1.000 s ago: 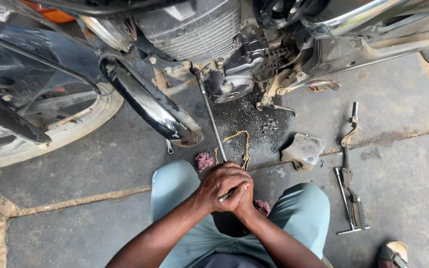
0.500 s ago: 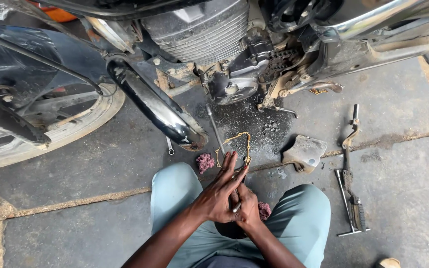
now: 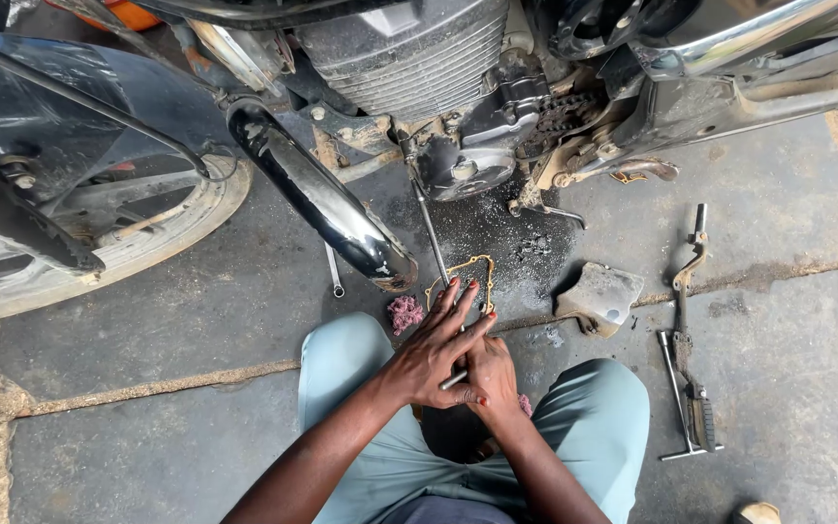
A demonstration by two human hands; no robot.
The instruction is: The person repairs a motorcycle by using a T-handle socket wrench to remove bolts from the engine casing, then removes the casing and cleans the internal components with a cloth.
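I squat on a concrete floor beside a motorcycle with its engine (image 3: 409, 58) opened at the side. A long thin metal rod (image 3: 432, 238) slants from the engine down to my hands, and its lower end pokes out below my palm. My right hand (image 3: 493, 374) is closed around the rod's lower part. On top of it lies my left hand (image 3: 431, 351), fingers stretched out and apart, pointing toward a tan gasket (image 3: 482, 264) on the floor. Both hands hover between my knees in light blue trousers.
A black exhaust pipe (image 3: 327, 209) slants down left of the rod, with a small wrench (image 3: 334, 274) beside it. A pink rag (image 3: 404, 312) lies by my left knee. A removed engine cover (image 3: 601, 296) and a lever assembly (image 3: 686, 340) lie right. The wheel (image 3: 118, 247) fills the left.
My hands were clasped tightly together a second ago. The left hand has since opened, its fingers stretching forward over the right hand, and the view has tilted slightly toward the engine.
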